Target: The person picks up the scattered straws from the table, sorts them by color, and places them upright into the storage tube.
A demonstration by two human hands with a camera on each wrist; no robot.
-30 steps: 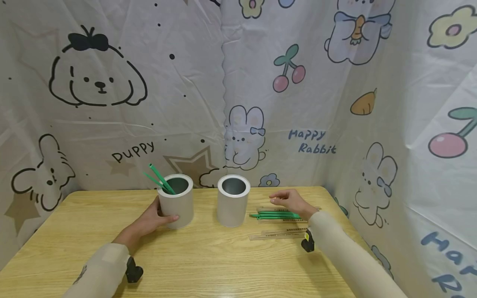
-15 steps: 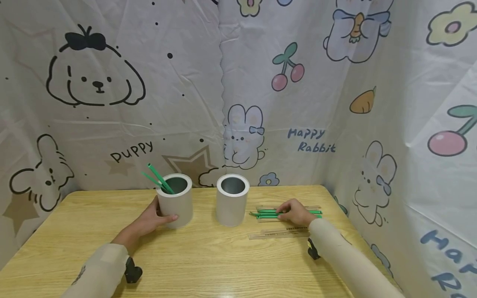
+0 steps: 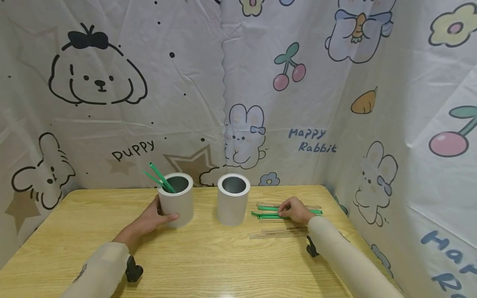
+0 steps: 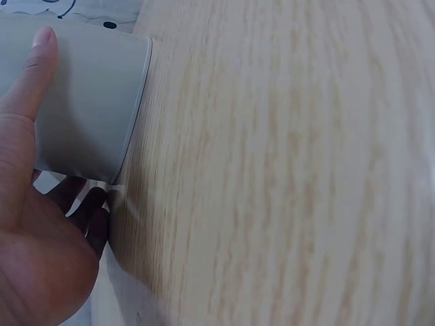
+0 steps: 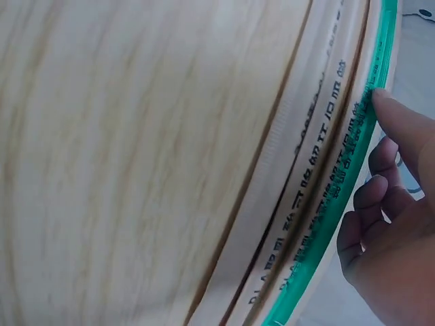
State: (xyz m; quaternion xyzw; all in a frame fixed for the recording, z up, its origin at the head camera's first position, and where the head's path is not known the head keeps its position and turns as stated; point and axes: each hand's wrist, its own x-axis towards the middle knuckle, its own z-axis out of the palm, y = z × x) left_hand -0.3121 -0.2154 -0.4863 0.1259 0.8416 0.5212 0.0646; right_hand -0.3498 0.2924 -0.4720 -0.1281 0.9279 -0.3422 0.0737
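Observation:
My left hand (image 3: 152, 217) holds the left of two whitish cylindrical holders (image 3: 181, 209) with thumb in front and fingers round its far side. Two green straws (image 3: 162, 179) lean out of its mouth. In the left wrist view the thumb lies along the wall of the holder (image 4: 95, 95). On the right, my right hand (image 3: 295, 210) pinches at a green wrapped straw among several green straws (image 3: 265, 216) lying on the table. The right wrist view has the thumb tip against a green straw (image 5: 326, 231); the fingertips' far contact is partly hidden.
A second whitish holder (image 3: 232, 207) stands upright between the hands, with no straws showing in its mouth. Several beige paper-wrapped straws (image 3: 273, 235) printed with dark characters lie on the wooden table (image 3: 208, 265). A patterned curtain (image 3: 193, 103) hangs behind the table.
My right hand has come down from above the straws and now has its fingers on them. Some green straws have spread apart slightly. The left hand and both holders stay in place.

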